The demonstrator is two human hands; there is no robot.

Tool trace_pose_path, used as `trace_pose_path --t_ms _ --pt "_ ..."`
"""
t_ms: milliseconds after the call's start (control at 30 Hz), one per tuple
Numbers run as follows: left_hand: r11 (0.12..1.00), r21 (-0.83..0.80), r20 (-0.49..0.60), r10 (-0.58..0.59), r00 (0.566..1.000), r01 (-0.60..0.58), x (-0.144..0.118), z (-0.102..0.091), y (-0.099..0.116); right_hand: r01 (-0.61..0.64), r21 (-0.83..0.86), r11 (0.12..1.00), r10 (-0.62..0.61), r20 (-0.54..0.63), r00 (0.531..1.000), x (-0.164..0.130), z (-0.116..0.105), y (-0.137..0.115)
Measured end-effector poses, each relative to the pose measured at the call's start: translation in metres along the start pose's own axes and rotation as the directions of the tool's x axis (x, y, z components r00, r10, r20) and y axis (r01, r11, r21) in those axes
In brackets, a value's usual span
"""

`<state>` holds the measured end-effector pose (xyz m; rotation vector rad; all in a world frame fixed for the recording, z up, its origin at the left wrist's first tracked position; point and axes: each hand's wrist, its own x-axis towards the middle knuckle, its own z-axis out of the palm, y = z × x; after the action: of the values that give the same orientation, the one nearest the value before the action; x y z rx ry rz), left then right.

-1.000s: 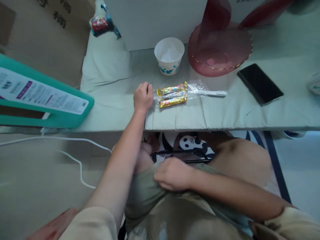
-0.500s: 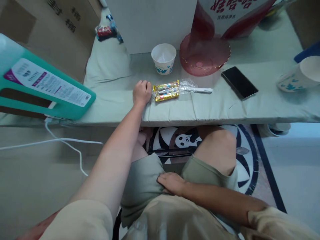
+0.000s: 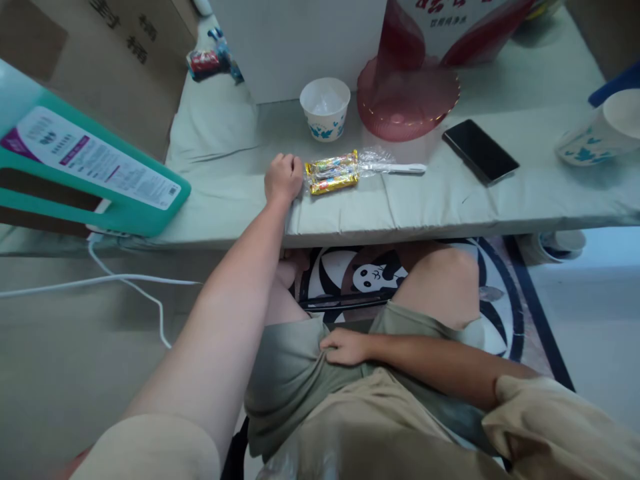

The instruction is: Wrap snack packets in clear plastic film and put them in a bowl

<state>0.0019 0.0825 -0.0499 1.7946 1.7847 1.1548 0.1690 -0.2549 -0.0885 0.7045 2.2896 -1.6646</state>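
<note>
Right hand [image 3: 345,347]: in the lap, grip pinched on the fabric of the shorts [image 3: 285,373]. Left hand [image 3: 283,178]: resting on the bench [image 3: 450,200], grip curled into a loose fist holding nothing visible, touching the end of a clear packet of yellow sticks [image 3: 333,173]. Farther back: paper cup [image 3: 325,109], pink fan base [image 3: 407,93], black phone [image 3: 480,151] to the right.
</note>
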Motion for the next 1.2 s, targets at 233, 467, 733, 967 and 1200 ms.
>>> trace_pose_path --t_ms 233,467,733,967,1200 --pt "1.0 -0.001 0.014 -0.006 1.0 0.006 -0.001 -0.001 0.0 -0.169 -0.154 0.973 0.149 -0.133 0.98 0.023 -0.017 0.014" --pt "0.989 0.148 0.065 -0.011 0.998 0.001 -0.009 -0.012 0.019 -0.234 -0.332 0.914 0.143 -0.277 0.95 0.034 0.011 0.014" --pt "0.952 0.306 0.129 -0.02 0.991 -0.021 -0.015 -0.025 0.043 -0.129 -0.4 0.907 -0.081 -0.469 0.879 0.009 -0.004 -0.015" --pt "0.959 0.148 0.228 0.206 0.952 -0.243 -0.012 -0.029 0.031 -0.06 -0.342 0.938 -0.295 -0.877 0.38 -0.02 -0.183 -0.026" --pt "0.965 0.003 0.363 0.245 0.899 -0.264 0.01 -0.029 0.039 -0.398 -0.296 0.868 -0.228 -0.951 0.209 -0.036 -0.294 0.026"
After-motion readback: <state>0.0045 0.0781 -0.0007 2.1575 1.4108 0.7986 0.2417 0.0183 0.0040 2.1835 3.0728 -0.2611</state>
